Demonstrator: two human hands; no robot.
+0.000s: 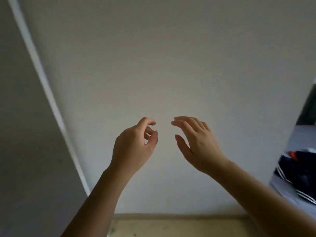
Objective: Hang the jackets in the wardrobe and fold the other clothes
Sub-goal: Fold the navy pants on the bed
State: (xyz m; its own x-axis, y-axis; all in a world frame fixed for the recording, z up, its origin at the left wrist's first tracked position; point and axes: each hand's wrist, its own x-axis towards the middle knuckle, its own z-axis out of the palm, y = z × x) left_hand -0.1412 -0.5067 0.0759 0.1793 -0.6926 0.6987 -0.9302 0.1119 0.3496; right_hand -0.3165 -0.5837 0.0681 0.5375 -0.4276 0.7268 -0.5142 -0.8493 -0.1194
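Both hands are raised in front of the person and hold nothing. The left hand (135, 146) has its fingers loosely curled toward the thumb, and the right hand (198, 144) is relaxed, with its fingers only slightly bent. The fingertips of the two come near each other but stay apart. Behind them is a plain pale wall (153, 57), and a strip of floor (171, 226) shows along the bottom. On the left a grey panel (25, 134) with a white edge (51, 103) slants up; it may be a wardrobe door, though that cannot be told for sure. The clothes are well off to the right: a dark heap of clothes (297, 170) with white stripes and a bit of red, blurred, lies on a pale surface (301, 134) at the frame's edge. Whether it holds a jacket cannot be made out. With nothing in hand, this looks like a gap between garments. The next move likely calls for turning right to the heap, taking one piece by its shoulders or hem, and judging whether it goes on a hanger or gets folded.
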